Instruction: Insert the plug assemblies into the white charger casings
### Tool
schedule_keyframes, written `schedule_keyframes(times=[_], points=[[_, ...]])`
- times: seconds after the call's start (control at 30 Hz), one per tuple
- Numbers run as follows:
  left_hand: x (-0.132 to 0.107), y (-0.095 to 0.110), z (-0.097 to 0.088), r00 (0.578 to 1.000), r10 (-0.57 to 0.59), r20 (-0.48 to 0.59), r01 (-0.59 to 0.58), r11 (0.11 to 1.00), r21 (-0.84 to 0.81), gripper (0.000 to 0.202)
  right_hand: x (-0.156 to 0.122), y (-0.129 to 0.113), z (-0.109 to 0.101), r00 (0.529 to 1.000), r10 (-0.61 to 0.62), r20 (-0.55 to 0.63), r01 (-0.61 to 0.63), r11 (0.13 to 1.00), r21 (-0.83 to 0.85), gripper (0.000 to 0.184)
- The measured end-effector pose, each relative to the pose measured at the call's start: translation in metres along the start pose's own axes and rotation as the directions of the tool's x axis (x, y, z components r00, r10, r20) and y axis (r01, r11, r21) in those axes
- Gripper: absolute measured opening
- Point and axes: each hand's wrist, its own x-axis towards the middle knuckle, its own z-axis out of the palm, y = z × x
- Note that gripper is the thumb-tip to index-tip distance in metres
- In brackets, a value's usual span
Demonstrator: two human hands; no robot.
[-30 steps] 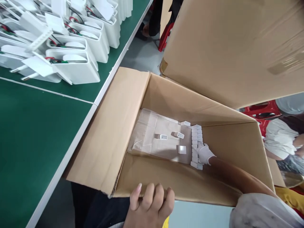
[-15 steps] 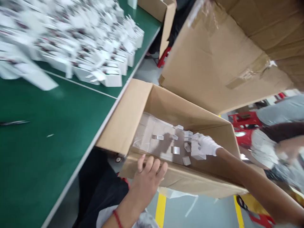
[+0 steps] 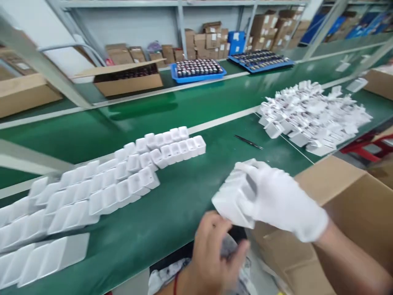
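The right hand (image 3: pixel 273 196), in a white glove, was curled firmly round a short row of white cases (image 3: pixel 230 200), fingers over the top and side. The left hand (image 3: pixel 213 256), bare, with a red cord at the wrist, was half open below the near end of that row, thumb apart from the fingers; it was blurred, and whether a fingertip touched the nearest case could not be told. The held cases were tilted above the edge of a green table (image 3: pixel 175 205).

To the left, more white cases (image 3: pixel 119 192) stood side by side in uneven rows on the table. Beyond the right hand lay dark tweezers (image 3: pixel 248 141), and farther right a heap of white plastic units (image 3: pixel 316 112). A large cardboard box (image 3: pixel 333 176) stood open under the right forearm, against the table. At the back were two blue trays (image 3: pixel 199 76) filled with small parts, a smaller open carton (image 3: pixel 129 85) and shelves holding boxes.
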Motion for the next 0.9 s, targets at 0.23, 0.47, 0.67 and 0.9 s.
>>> schedule_keyframes(times=[0.23, 0.47, 0.67, 0.9], points=[[0.001, -0.078, -0.098, 0.933, -0.358, 0.048, 0.280, 0.802, 0.528, 0.055, 0.101, -0.158, 0.048, 0.979, 0.094, 0.178, -0.077, 0.992, -0.100, 0.085], [0.002, -0.069, -0.075, 0.970, -0.022, 0.243, -0.118, 0.829, 0.547, 0.036, 0.079, -0.130, 0.036, 0.999, 0.005, 0.040, 0.001, 0.989, -0.151, 0.085], [-0.012, -0.043, 0.035, 0.752, 0.386, 0.534, -0.442, 0.897, -0.027, 0.047, -0.018, 0.085, -0.009, 0.743, 0.418, -0.523, -0.254, 0.899, 0.357, 0.051], [-0.006, 0.032, 0.194, 0.518, 0.633, 0.575, -0.483, 0.771, -0.414, 0.047, -0.206, 0.364, 0.055, 0.331, 0.943, -0.024, -0.925, 0.319, -0.206, 0.043]])
